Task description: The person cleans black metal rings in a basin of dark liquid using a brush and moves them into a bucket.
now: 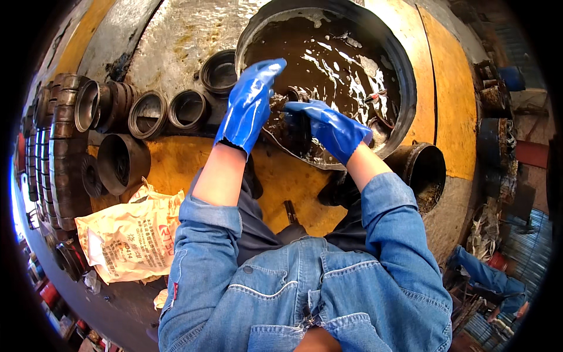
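Observation:
A wide round tub (409,88) of murky, foamy brown liquid lies in front of me. I wear long blue rubber gloves. At its left rim is my left hand (249,100), fingers stretched out together toward the upper right, with nothing seen in them. My right hand (335,126) reaches over the near side of the tub, its fingers curled over a dark, wet cylindrical metal part (298,134). That part stands partly in the liquid; its lower end is hard to make out, and my right thumb is hidden.
Round metal cups (189,110) and a darker one (220,71) stand left of the tub, beside stacked metal rings (64,146). A crumpled paper sack (132,234) lies near my left elbow. An open metal cylinder (427,176) lies at the tub's lower right.

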Demonstrator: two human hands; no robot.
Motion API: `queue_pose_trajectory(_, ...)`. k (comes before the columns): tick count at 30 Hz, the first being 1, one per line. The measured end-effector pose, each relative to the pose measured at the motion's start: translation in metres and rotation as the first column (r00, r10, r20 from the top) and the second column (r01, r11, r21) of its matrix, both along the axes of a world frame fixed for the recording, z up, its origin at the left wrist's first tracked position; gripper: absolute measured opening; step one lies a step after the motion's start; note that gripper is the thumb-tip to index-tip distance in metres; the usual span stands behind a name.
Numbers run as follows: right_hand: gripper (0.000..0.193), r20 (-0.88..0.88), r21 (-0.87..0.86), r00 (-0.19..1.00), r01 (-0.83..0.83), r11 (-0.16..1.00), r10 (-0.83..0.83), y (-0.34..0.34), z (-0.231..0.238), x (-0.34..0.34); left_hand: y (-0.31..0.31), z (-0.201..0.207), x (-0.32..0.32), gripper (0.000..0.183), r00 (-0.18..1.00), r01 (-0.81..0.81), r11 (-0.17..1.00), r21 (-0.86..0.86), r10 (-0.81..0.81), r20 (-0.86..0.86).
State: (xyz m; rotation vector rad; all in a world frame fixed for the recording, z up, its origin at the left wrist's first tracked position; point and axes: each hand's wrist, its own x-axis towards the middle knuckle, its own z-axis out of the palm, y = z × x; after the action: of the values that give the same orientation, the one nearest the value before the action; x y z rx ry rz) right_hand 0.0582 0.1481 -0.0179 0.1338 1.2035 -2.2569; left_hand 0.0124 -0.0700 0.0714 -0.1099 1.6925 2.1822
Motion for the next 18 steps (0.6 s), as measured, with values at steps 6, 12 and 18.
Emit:
queue_pose_trajectory(6, 0.030, -0.021, 0.512, 0.999, -0.030, 0.858, 0.047, -0.030, 0.063, 0.000, 0.021, -0.009, 0.006, 0.061, 0.942, 0.140, 0.990, 0.034, -0.143, 0.302)
queue_pose_trajectory(12, 0.037, -0.293, 0.956, 0.753, 0.214, 0.201, 0.589, -0.030, 0.069, 0.017, 0.038, -0.072, 0.007, 0.031, 0.951, 0.298, 0.948, 0.109, -0.305, 0.055)
queue_pose_trajectory(18, 0.055, 0.134, 0.947, 0.917, -0.230, 0.224, 0.376, 0.046, 0.112, 0.010, 0.049, -0.074, 0.033, 0.030, 0.815, 0.243, 0.836, -0.492, -0.451, -0.363)
